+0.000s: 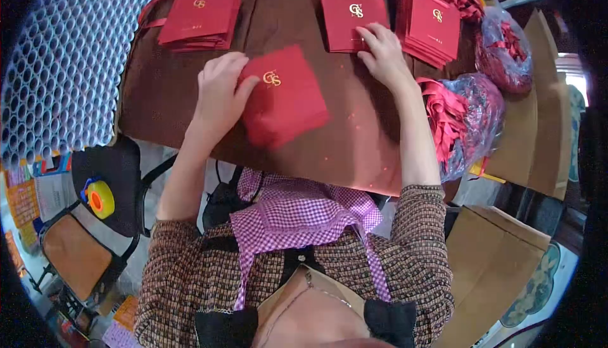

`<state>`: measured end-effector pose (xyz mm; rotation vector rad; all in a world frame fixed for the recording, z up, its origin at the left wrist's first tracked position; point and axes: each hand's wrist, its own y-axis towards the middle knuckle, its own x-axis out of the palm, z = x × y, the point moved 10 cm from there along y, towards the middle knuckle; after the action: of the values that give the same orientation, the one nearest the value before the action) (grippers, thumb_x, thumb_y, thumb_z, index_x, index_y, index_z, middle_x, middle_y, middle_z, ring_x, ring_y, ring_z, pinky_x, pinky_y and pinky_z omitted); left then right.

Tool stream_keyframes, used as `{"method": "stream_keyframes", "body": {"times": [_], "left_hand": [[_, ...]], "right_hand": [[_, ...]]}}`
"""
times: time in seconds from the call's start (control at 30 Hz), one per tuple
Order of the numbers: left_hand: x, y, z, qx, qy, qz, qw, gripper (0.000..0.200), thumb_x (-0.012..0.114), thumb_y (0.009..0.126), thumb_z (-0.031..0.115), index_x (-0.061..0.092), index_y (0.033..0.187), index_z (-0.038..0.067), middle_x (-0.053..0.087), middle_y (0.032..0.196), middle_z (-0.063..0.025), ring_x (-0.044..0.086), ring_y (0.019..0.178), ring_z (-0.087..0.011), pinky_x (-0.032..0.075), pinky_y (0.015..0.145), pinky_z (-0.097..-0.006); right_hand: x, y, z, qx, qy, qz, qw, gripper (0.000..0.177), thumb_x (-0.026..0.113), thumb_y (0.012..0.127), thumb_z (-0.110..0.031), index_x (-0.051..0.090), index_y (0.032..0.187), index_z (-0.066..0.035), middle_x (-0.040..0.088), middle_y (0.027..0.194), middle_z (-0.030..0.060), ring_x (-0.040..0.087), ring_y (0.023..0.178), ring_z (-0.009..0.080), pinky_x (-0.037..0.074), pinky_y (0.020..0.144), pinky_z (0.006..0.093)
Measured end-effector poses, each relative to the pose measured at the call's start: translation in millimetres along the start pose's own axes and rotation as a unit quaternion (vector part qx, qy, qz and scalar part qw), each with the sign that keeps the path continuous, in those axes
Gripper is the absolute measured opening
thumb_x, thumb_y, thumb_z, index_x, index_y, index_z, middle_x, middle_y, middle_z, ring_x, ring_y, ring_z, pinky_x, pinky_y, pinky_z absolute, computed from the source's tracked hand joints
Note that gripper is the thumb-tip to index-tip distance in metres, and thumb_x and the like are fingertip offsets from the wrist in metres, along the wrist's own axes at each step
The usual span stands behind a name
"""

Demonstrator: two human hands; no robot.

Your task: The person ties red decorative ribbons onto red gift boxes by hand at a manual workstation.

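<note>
My left hand (221, 91) is closed on the left edge of a red bag (288, 104) with a gold logo, blurred and tilted above the brown cloth. My right hand (385, 55) rests its fingers on the lower right of another red bag (345, 22) lying flat; whether it grips the bag cannot be made out. Right beside that hand stands a stack of red bags (437, 28), slightly fanned. Another pile of red bags (201, 22) lies at the upper left, with red ribbon at its left side.
Plastic bags of red ribbons (472, 117) sit at the table's right edge. A grid of pale tubes (63, 63) flanks the left side. Cardboard (494, 272) stands at the lower right; a chair (79, 253) and yellow tape roll (100, 199) are at the lower left.
</note>
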<state>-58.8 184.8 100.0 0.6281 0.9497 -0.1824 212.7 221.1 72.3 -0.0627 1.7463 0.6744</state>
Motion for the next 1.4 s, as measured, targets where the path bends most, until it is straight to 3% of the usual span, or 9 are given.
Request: {"method": "stream_keyframes", "body": {"times": [0.37,0.83,0.97,1.03,1.1,1.17,1.2,1.23,1.4], "left_hand": [[36.7,3.9,-5.7,0.015,0.070,-0.051,0.996,0.050,0.071,0.073,0.034,0.057,0.111,0.005,0.059,0.100,-0.0131,0.054,0.096,-0.0327,0.042,0.078,-0.0454],[27.1,19.1,-2.0,-0.022,0.078,-0.050,0.995,0.035,0.071,0.076,0.019,0.060,0.105,0.003,0.061,0.091,-0.0149,0.058,0.086,-0.0313,0.045,0.078,-0.0409],[19.9,17.5,4.8,-0.132,-0.134,-0.122,0.974,0.019,0.064,0.082,0.011,0.061,0.098,0.000,0.062,0.077,-0.0056,0.055,0.070,-0.0121,0.045,0.069,-0.0268],[28.8,11.6,24.2,-0.157,-0.354,-0.164,0.907,0.013,0.063,0.084,0.009,0.060,0.093,0.000,0.060,0.078,-0.0007,0.053,0.072,-0.0075,0.044,0.066,-0.0246],[29.9,3.4,46.1,-0.164,-0.334,-0.172,0.912,0.009,0.061,0.085,0.007,0.060,0.092,0.000,0.060,0.079,0.0015,0.054,0.072,-0.0058,0.044,0.065,-0.0230],[46.2,-12.7,75.5,-0.195,-0.455,-0.216,0.842,0.012,0.061,0.085,0.007,0.059,0.095,0.001,0.059,0.079,0.0016,0.055,0.073,-0.0059,0.045,0.066,-0.0226],[53.3,-17.5,81.3,-0.175,-0.405,-0.222,0.870,0.015,0.062,0.085,0.007,0.058,0.099,0.001,0.060,0.080,0.0013,0.056,0.074,-0.0064,0.046,0.066,-0.0224],[65.5,-26.9,92.1,-0.178,-0.427,-0.246,0.852,0.020,0.062,0.085,0.008,0.058,0.102,0.000,0.061,0.082,-0.0003,0.056,0.076,-0.0074,0.046,0.067,-0.0230],[122.7,-78.7,108.2,-0.200,-0.408,-0.316,0.833,0.028,0.063,0.085,0.012,0.057,0.107,-0.003,0.062,0.085,-0.0027,0.057,0.079,-0.0090,0.047,0.069,-0.0245]], "right_hand": [[-104.1,-194.4,6.5,0.329,-0.035,0.137,0.934,0.021,0.063,0.081,-0.004,0.064,0.101,-0.001,0.062,0.099,0.0168,0.058,0.098,0.0322,0.045,0.088,0.0387],[-98.8,-266.1,-5.5,0.406,-0.177,0.119,0.889,0.015,0.069,0.075,-0.014,0.060,0.082,-0.003,0.061,0.085,0.0143,0.057,0.083,0.0333,0.044,0.075,0.0435],[-113.4,-259.5,-7.5,0.373,-0.103,0.155,0.909,0.012,0.066,0.079,-0.012,0.064,0.084,-0.001,0.064,0.079,0.0152,0.061,0.072,0.0298,0.047,0.068,0.0390],[-117.8,-273.2,3.7,0.474,0.105,0.231,0.843,0.016,0.064,0.082,-0.011,0.066,0.094,-0.001,0.066,0.083,0.0138,0.063,0.073,0.0224,0.048,0.068,0.0335],[-120.1,-271.9,2.4,0.457,0.125,0.230,0.850,0.023,0.063,0.084,-0.010,0.065,0.105,-0.001,0.068,0.086,0.0088,0.062,0.075,0.0139,0.049,0.068,0.0277],[-100.8,-271.1,1.7,0.480,0.352,0.232,0.769,0.025,0.062,0.085,-0.009,0.063,0.108,-0.002,0.067,0.087,0.0042,0.061,0.075,0.0106,0.049,0.068,0.0260],[-93.8,-269.0,-5.0,0.490,0.349,0.187,0.777,0.026,0.061,0.086,-0.007,0.062,0.111,-0.002,0.067,0.091,0.0031,0.061,0.076,0.0095,0.049,0.070,0.0246],[-94.7,-257.0,-14.5,0.404,0.282,0.140,0.859,0.024,0.060,0.087,-0.008,0.062,0.110,-0.001,0.067,0.088,0.0041,0.061,0.075,0.0097,0.049,0.069,0.0248],[-101.6,-260.5,-21.6,0.366,0.130,0.108,0.915,0.021,0.062,0.083,-0.007,0.065,0.103,-0.003,0.068,0.093,0.0116,0.066,0.081,0.0203,0.050,0.075,0.0289]]}}
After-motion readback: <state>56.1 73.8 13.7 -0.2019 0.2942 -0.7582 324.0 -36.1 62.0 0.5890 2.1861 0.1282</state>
